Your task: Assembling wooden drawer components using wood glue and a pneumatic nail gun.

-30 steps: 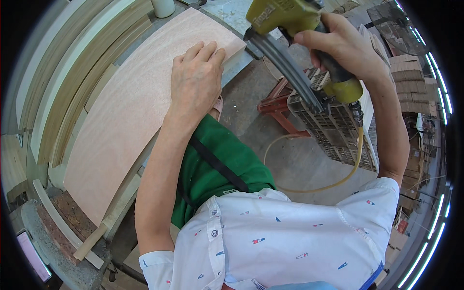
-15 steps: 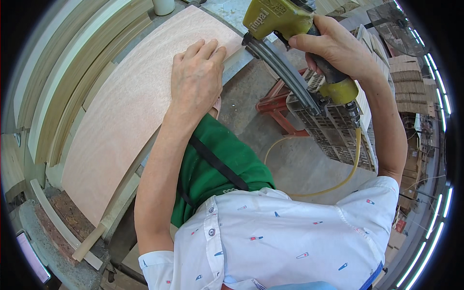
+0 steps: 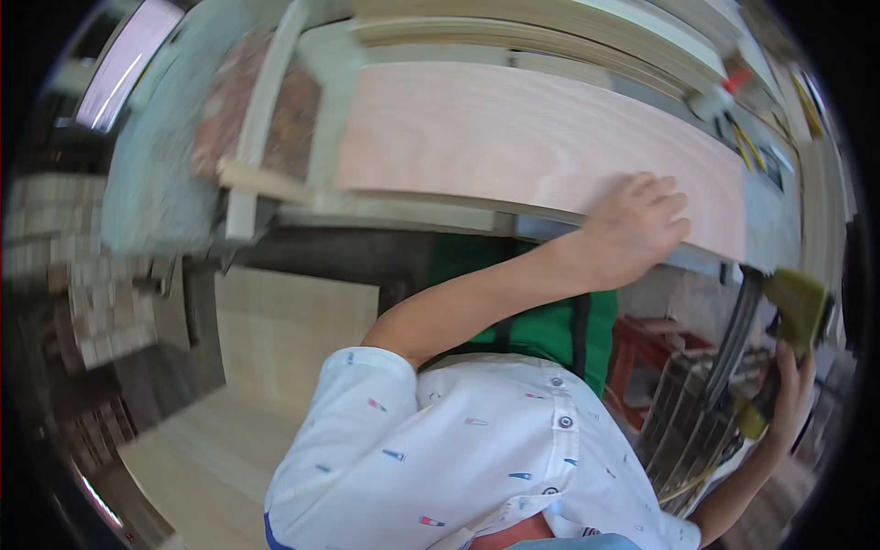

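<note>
- Resting on the pinkish wood panel, near its right end, the left hand lies palm down, its fingers slightly bent over the top face; the thumb is hidden, so I cannot tell whether it pinches the edge.
- The right hand, blurred, is out at the far right, fingers wrapped round the handle of an olive-green nail gun, whose dark magazine slants downward.
- The panel lies lengthwise across the desk, in front of the person; the gun is just past its near right corner in this view.
- Pale boards lie along the panel's far side.
- Left of it, a light strip crosses a reddish-brown block.
- A red stool stands below the right end.
</note>
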A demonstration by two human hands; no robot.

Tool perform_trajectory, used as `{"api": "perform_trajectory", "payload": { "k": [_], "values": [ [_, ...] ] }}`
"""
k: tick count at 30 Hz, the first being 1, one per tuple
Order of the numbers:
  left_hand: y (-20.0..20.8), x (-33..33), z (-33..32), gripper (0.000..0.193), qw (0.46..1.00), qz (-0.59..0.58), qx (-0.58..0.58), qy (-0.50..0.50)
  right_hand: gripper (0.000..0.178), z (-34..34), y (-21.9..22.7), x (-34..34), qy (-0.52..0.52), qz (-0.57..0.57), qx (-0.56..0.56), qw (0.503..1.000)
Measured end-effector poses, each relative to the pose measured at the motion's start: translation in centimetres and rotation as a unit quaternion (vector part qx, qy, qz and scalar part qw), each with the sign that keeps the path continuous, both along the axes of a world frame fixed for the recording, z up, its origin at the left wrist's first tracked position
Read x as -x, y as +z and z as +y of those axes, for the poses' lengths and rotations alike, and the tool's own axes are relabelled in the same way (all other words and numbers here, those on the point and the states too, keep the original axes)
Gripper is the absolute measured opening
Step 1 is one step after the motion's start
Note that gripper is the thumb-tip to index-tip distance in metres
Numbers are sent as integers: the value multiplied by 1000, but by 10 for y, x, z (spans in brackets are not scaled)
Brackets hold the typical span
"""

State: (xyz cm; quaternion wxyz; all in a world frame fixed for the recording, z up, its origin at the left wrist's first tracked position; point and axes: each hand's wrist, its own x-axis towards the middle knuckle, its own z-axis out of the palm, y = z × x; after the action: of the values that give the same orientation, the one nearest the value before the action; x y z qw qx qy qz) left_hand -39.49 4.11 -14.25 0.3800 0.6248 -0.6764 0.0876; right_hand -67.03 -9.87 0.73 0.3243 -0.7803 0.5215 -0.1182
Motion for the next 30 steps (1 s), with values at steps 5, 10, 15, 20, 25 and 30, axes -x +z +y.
{"api": "perform_trajectory", "payload": {
  "k": [5,10,15,20,25,30],
  "values": [
    [-19,-92,182,47,961,47,-35,269,29,13,-29,-35,52,-25,-56,997],
    [-6,-120,264,51,908,173,-54,378,32,29,-24,-64,104,-71,-93,988],
    [-15,-134,277,37,891,346,-5,293,31,42,-24,-89,127,-88,-139,978],
    [-16,-136,276,34,896,360,29,258,31,47,-19,-93,161,-120,-134,970],
    [-8,-137,273,35,896,375,12,239,31,43,-18,-91,176,-122,-150,965],
    [-10,-142,275,36,900,365,16,238,30,40,-22,-89,155,-117,-160,968]
  ]
}}
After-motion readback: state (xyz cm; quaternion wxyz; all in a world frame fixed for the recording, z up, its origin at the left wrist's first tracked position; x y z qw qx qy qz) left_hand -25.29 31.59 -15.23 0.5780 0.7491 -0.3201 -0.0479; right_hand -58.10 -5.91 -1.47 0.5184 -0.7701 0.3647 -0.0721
